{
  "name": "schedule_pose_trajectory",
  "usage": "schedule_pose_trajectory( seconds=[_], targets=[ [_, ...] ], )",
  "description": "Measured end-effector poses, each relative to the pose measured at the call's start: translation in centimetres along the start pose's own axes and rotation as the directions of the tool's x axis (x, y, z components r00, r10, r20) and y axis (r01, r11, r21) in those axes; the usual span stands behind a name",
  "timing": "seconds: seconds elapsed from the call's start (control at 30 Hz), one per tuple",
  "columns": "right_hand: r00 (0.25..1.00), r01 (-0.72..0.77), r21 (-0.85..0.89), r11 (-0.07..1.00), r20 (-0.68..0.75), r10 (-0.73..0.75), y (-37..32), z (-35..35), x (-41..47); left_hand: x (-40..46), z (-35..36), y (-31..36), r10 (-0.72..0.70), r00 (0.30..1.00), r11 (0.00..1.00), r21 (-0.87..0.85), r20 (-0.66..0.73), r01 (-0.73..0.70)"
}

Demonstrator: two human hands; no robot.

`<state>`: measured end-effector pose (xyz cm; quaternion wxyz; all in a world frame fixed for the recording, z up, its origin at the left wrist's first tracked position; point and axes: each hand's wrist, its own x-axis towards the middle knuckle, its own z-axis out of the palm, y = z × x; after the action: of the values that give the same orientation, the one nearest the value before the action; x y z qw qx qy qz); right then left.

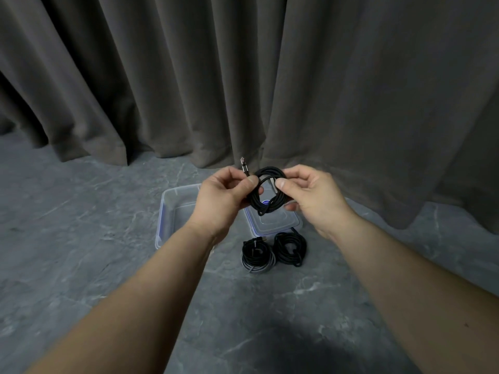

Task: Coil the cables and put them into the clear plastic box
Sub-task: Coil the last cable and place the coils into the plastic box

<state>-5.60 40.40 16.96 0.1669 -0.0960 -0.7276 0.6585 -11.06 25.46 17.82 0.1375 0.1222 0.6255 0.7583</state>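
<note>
Both hands, left hand (224,195) and right hand (310,195), pinch a coiled black braided cable (266,193) above the clear plastic box (168,211). Its free metal plug end (243,164) sticks up; if either pinch loosens, the loops could spring apart.

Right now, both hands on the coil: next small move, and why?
Probably tuck the loose plug end into the black cable coil. The left hand and right hand both grip the coil above the lid, and the plug sticks up free. The clear plastic box sits open at left, while two coiled cables wait on the floor.
</note>
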Motion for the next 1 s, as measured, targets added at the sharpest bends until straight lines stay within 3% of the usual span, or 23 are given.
schedule_pose_trajectory(
  seconds=[0.17,0.3,0.47,0.7,0.83,1.0],
  targets=[
    [0.999,0.026,0.001,1.0,-0.029,-0.026,0.1,0.2,0.1,-0.1,0.1,-0.5,0.118,0.993,0.979,0.168,0.009,-0.118],
    [0.993,0.092,-0.051,0.994,-0.063,-0.095,0.2,0.0,0.3,-0.3,0.7,-0.8,0.201,0.98,0.892,0.412,0.005,-0.185],
    [0.995,0.071,-0.016,0.997,-0.067,-0.071,-0.3,0.2,0.1,-0.3,1.3,-1.3,0.283,0.958,0.801,0.561,-0.047,-0.209],
    [0.996,-0.07,0.166,0.984,0.071,0.059,-0.3,-0.2,-0.1,-0.2,1.5,-1.0,0.368,0.927,0.703,0.674,-0.075,-0.225],
    [0.968,-0.178,0.206,0.962,0.214,0.133,-0.6,-0.2,-0.5,0.0,0.9,-1.3,0.345,0.93,0.748,0.636,-0.127,-0.19],
    [0.964,-0.224,0.32,0.921,0.213,0.161,-0.9,0.2,-0.5,0.3,0.8,-1.5,0.327,0.934,0.793,0.58,-0.143,-0.188]
  ],
)
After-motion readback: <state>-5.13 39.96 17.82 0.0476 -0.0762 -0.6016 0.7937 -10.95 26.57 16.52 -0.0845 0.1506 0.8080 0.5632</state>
